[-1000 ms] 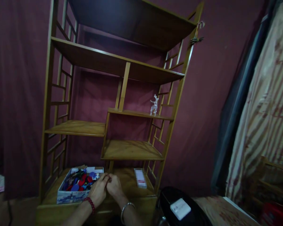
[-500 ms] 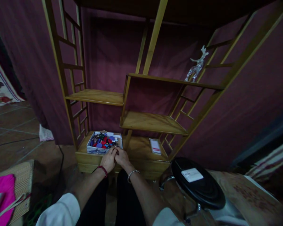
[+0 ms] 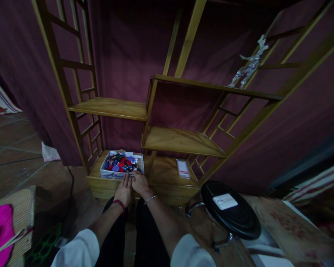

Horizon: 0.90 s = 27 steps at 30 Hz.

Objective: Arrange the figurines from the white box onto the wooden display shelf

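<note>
A shallow white patterned box, filled with small red, purple and dark button-like pieces, sits on the lowest shelf at the left. Against its front wall, my left hand is open, with fingers straight and close together. My right hand is beside it at the box's front right corner. Its fingers are bent over the rim and look closed; whatever they may hold is hidden. A dark red bead bracelet circles my left wrist, and a silver bangle my right.
The wooden shelf unit has stepped boards above the box. A clear deer figurine stands upper right. A pale packet lies on the lowest shelf. At right is a black round stool bearing a white packet.
My hands were together with fingers pinched at the box's front edge. Now the left fingers are stretched out and the right hand is bent at the rim. The view has shifted slightly.
</note>
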### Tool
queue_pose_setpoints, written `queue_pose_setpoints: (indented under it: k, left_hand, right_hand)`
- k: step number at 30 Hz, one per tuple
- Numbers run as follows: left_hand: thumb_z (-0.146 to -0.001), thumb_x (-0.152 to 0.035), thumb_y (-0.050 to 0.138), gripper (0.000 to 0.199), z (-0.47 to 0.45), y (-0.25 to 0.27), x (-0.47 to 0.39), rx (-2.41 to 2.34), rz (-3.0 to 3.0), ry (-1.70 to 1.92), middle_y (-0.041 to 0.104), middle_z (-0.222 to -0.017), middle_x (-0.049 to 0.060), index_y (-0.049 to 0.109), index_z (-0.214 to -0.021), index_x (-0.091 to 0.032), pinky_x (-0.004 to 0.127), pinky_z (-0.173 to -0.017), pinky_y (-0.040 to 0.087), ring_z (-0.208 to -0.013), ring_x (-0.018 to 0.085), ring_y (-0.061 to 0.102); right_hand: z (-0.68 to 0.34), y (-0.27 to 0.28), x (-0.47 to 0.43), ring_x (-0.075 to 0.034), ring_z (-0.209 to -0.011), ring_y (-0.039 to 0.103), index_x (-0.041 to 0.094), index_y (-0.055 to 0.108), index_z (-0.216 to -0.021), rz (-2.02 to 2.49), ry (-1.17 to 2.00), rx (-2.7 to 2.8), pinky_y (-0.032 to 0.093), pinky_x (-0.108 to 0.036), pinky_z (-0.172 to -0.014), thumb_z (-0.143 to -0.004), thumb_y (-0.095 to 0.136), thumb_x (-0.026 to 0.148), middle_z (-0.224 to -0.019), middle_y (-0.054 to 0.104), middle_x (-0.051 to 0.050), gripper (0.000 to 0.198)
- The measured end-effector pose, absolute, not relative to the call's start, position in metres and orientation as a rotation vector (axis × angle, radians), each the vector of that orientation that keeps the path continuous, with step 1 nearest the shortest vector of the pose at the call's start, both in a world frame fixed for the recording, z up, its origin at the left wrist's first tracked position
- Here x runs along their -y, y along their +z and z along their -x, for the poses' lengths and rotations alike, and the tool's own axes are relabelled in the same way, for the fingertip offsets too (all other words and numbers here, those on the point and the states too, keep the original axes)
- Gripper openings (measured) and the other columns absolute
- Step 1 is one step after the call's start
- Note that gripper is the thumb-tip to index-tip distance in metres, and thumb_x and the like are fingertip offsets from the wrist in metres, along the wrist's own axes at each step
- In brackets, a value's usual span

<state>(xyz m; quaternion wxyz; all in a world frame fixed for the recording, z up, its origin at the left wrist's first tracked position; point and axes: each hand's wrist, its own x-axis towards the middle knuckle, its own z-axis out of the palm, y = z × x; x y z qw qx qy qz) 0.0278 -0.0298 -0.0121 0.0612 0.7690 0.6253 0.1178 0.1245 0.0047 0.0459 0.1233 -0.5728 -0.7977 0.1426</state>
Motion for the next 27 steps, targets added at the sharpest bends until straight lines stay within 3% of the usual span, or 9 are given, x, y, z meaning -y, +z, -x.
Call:
queue_pose_setpoints:
  k: [9,16,27]
  left_hand:
    - [-0.055,-0.005,0.040,0.071,-0.027,-0.019,0.028,-1.931,-2.392,0.471,0.022,-0.139,0.017,0.033,-0.126,-0.001,0.036,-0.103,0.021,-0.130,0.023,0.009]
    - [-0.055,-0.003,0.040,0.071,-0.024,-0.023,0.026,-2.011,-2.418,0.583,0.026,-0.137,0.017,0.031,-0.126,-0.004,0.039,-0.100,0.026,-0.129,0.023,0.012]
    - [-0.058,-0.007,0.041,0.068,-0.031,-0.012,0.022,-2.035,-2.408,0.538,0.031,-0.135,0.016,0.033,-0.126,-0.006,0.044,-0.104,0.017,-0.128,0.026,0.016]
  right_hand:
    - [-0.126,0.031,-0.029,-0.016,-0.103,0.050,0.017,0.058,-0.102,1.669,0.447,2.330,0.036,-0.024,-0.087,-0.073,0.043,0.014,-0.105,0.060,-0.008,0.033]
    - [-0.124,0.033,-0.044,-0.017,-0.093,0.056,0.018,0.064,-0.092,1.678,0.467,2.434,0.042,-0.023,-0.075,-0.073,0.043,0.017,-0.093,0.065,-0.009,0.028]
    - [-0.127,0.027,-0.059,-0.015,-0.084,0.057,0.017,0.065,-0.081,1.569,0.446,2.630,0.040,-0.023,-0.080,-0.075,0.042,0.018,-0.083,0.066,-0.007,0.025]
